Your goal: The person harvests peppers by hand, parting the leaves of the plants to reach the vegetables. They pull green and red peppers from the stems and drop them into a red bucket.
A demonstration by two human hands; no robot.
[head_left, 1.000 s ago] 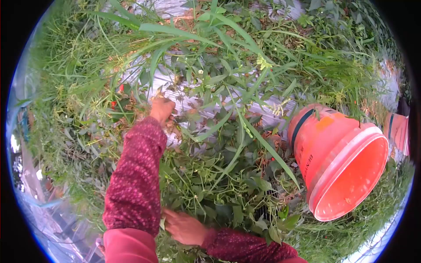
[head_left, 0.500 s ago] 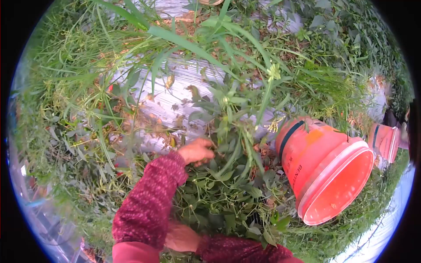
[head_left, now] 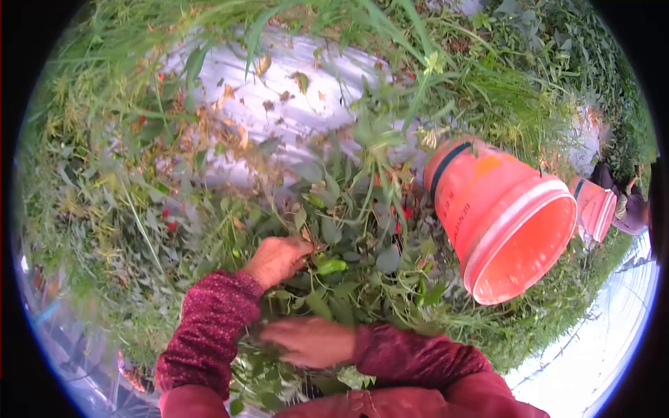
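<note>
My left hand reaches in from the lower left, its fingertips pinched at a plant stem among the leaves. Just right of those fingertips hangs a green pepper. Below it, my right hand crosses over from the right, a little blurred, with its fingers stretched out over the foliage and nothing visible in them. Leafy pepper plants surround both hands. A few red peppers show between leaves to the right of my left hand.
A red bucket lies tilted at the right, its mouth facing me. Farther right are a second red bucket and another person. Pale plastic sheeting with dry leaves lies beyond the plants. Tall grass overhangs at the top.
The view has shifted, and the buckets sit higher and slightly left. My left hand is lower and further left in view. My right hand has come out from behind the left sleeve.
</note>
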